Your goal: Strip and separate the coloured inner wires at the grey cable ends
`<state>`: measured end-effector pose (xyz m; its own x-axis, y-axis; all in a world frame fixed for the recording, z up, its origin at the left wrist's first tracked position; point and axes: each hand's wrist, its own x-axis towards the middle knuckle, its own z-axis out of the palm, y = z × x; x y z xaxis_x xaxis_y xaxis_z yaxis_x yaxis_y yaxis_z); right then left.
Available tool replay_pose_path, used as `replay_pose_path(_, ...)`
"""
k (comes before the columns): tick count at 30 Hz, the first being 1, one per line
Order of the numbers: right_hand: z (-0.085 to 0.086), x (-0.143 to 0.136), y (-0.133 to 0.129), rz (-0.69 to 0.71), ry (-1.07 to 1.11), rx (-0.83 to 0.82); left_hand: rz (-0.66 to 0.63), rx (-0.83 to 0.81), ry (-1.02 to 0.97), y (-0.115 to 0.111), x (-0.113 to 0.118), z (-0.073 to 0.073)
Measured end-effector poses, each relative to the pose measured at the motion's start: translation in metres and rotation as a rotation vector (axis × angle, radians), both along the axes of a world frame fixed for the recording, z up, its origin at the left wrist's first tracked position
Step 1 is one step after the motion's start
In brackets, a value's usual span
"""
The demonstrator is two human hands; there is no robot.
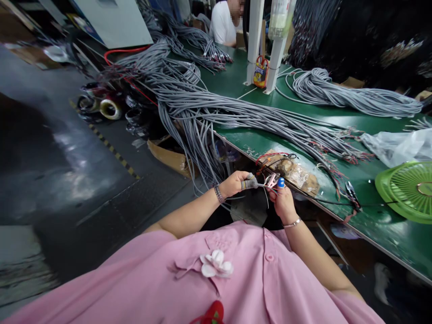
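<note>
My left hand [234,183] has grey covers on its fingers and is closed round the end of a grey cable [261,185]. Thin coloured wires fan out of that cable towards my right hand [284,203]. The right hand wears a blue fingertip cover and pinches the wires. Between the hands is a small pale pink piece [271,181], partly hidden, whose kind I cannot make out. Just beyond the hands, at the bench edge, lies a taped brown block [293,173] with red and black leads beside it.
A long bundle of grey cables [236,108] crosses the green bench [357,121] and hangs over its edge. On the right are a green fan [410,191], a plastic bag [401,146] and black-handled cutters [353,194]. A coiled cable bundle [357,99] lies behind. A person [224,22] sits across the bench.
</note>
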<state>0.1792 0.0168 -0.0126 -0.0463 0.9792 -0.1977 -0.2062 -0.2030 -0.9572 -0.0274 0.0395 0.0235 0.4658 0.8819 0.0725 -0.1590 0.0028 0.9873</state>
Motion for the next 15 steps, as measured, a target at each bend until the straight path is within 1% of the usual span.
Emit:
replay_pose_path(3, 0.005, -0.003, 0.003, -0.044, 0.09, 0.012, -0.03, -0.023, -0.009, 0.002, 0.003, -0.003)
replay_pose_path(5, 0.01, -0.006, 0.005, -0.024, 0.133, 0.006, -0.057, -0.033, -0.01, 0.003, 0.004, -0.005)
replay_pose_path(8, 0.018, -0.01, 0.007, 0.012, 0.243, -0.056, -0.095, -0.04, 0.002, 0.005, 0.005, -0.008)
replay_pose_path(10, 0.023, -0.012, 0.008, 0.0, 0.303, -0.096, -0.112, -0.05, 0.017, 0.006, 0.006, -0.011)
replay_pose_path(15, 0.031, -0.017, 0.007, -0.071, 0.328, -0.13, -0.145, -0.086, 0.062, 0.009, 0.008, -0.016)
